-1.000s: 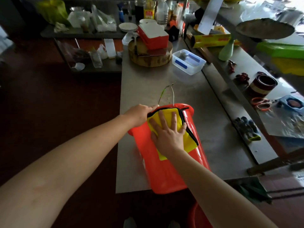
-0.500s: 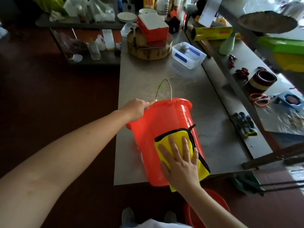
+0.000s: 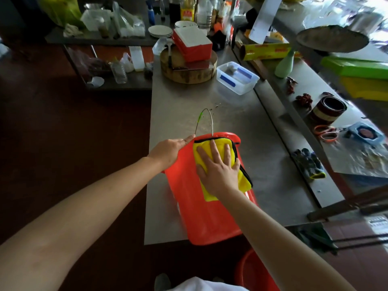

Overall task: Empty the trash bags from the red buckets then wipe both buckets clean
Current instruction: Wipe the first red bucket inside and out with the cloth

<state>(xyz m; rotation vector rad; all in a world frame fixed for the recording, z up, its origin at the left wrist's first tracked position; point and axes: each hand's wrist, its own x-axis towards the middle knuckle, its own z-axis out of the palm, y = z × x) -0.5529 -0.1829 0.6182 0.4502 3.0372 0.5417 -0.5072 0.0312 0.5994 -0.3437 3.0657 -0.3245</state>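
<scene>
A red bucket lies on its side on the steel table, its mouth facing away from me and its base hanging over the near edge. Its wire handle sticks up beyond the rim. My left hand grips the rim on the left side. A yellow cloth with black trim is spread on the bucket's upper wall near the rim, and my right hand presses flat on it with fingers spread. The rim of a second red bucket shows on the floor below.
Beyond the bucket stand a clear plastic box and a round wooden block carrying a red and white container. Dark gloves, orange scissors and a tape roll lie on the right-hand counter. Cluttered shelves fill the far left.
My right hand slid the cloth down toward the bucket's base, then back up to the rim. My left hand has kept its grip on the rim.
</scene>
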